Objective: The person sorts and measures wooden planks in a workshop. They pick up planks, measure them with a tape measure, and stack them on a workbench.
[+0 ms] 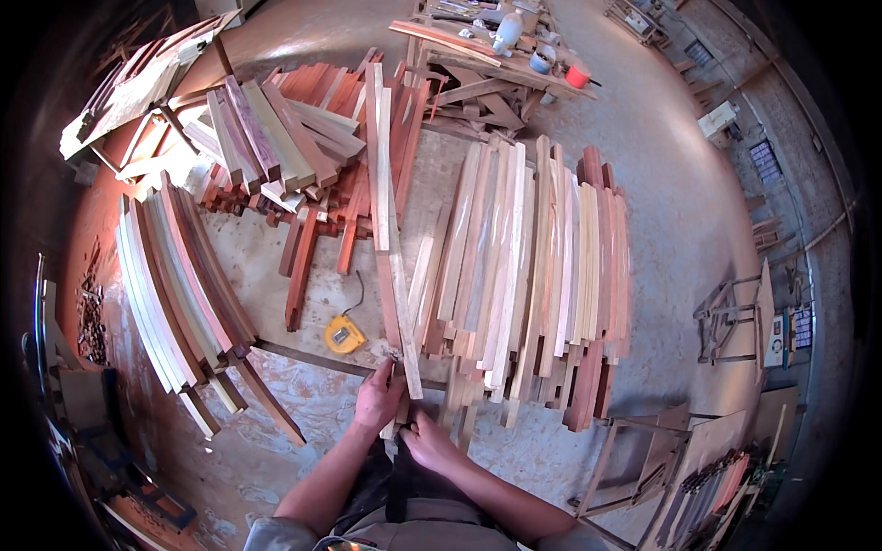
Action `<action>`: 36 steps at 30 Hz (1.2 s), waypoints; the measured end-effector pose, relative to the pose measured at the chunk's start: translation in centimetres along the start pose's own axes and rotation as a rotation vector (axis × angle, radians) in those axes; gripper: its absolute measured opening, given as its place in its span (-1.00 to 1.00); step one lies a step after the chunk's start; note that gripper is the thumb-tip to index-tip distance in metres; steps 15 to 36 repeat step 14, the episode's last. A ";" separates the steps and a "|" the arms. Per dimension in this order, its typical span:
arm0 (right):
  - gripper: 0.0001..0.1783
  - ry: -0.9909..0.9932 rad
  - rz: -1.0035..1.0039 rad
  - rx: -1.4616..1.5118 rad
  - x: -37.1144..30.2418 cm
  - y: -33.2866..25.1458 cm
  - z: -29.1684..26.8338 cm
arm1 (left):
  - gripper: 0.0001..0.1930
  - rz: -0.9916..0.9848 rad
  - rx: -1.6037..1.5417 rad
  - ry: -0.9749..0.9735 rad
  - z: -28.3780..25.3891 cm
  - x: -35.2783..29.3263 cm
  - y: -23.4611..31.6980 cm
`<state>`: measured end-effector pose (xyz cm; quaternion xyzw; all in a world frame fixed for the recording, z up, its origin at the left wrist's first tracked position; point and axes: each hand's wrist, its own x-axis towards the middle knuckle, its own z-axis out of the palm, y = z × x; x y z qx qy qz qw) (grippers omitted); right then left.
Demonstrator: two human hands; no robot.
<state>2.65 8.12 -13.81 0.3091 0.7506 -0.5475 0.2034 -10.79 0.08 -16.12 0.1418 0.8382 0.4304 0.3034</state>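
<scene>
My left hand (380,397) is closed at the table's near edge, its thumb and fingers round the end of a narrow wooden strip (401,410) held close to my body. My right hand (428,439) curls in beside the same strip, lower and to the right; its fingertips are partly hidden. Just beyond my hands, a long pale strip (401,312) lies lengthwise over the table, next to a reddish one. A yellow tape measure (344,334) rests to the left of them. Right of the strips is a wide row of long wooden strips (501,266) in pale and reddish tones.
More strips (179,285) lie in a row at the table's left. Behind them is a heap of reddish and pale pieces (276,138). A far bench (459,55) bears a bottle, a bucket and a red container (577,76). Wooden frames (634,459) stand at the lower right.
</scene>
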 end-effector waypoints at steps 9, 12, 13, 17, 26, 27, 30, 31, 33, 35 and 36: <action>-0.38 -0.006 0.153 0.030 1.2 -1.8 0.0 | -0.36 -0.055 -0.646 -0.197 0.2 -3.7 -3.6; -0.32 -0.040 0.055 0.013 1.3 -0.2 0.2 | -0.33 -0.106 -0.516 -0.259 0.0 -3.1 -4.1; -0.29 -0.051 0.038 0.005 1.1 -0.1 0.0 | -0.31 -0.109 -0.404 -0.266 0.1 -3.1 -4.4; -0.27 -0.062 0.022 -0.003 0.9 -0.2 -0.3 | -0.29 -0.131 -0.451 -0.268 0.3 -3.1 -4.5; -0.27 -0.062 0.022 -0.003 0.9 -0.2 -0.3 | -0.29 -0.131 -0.451 -0.268 0.3 -3.1 -4.5; -0.27 -0.062 0.022 -0.003 0.9 -0.2 -0.3 | -0.29 -0.131 -0.451 -0.268 0.3 -3.1 -4.5; -0.27 -0.062 0.022 -0.003 0.9 -0.2 -0.3 | -0.29 -0.131 -0.451 -0.268 0.3 -3.1 -4.5; -0.27 -0.062 0.022 -0.003 0.9 -0.2 -0.3 | -0.29 -0.131 -0.451 -0.268 0.3 -3.1 -4.5; -0.27 -0.062 0.022 -0.003 0.9 -0.2 -0.3 | -0.29 -0.131 -0.451 -0.268 0.3 -3.1 -4.5; -0.27 -0.062 0.022 -0.003 0.9 -0.2 -0.3 | -0.29 -0.131 -0.451 -0.268 0.3 -3.1 -4.5; -0.27 -0.062 0.022 -0.003 0.9 -0.2 -0.3 | -0.29 -0.131 -0.451 -0.268 0.3 -3.1 -4.5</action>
